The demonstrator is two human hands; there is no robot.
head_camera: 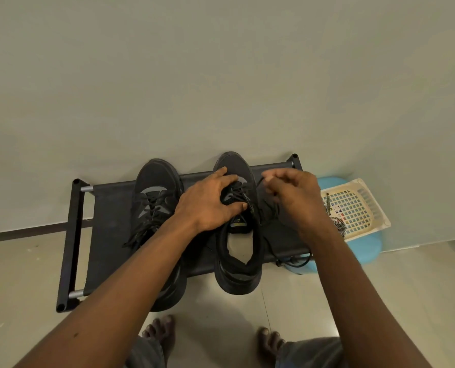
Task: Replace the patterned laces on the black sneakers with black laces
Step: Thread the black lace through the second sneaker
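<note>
Two black sneakers stand side by side on a low black rack (109,208). The left sneaker (156,192) is threaded with a black lace whose ends trail toward me. My left hand (210,200) rests on the lace area of the right sneaker (237,251), fingers spread, thumb by the tongue. My right hand (292,192) hovers just right of that shoe, its fingers curled and pinching a thin black lace (259,187) pulled sideways from the eyelets. A patterned black-and-white lace (336,221) lies at the edge of a cream basket.
The cream plastic basket (359,205) sits on a light blue stool (364,245) right of the rack. The rack stands against a pale wall on a tiled floor. My bare feet (160,333) are just in front of it.
</note>
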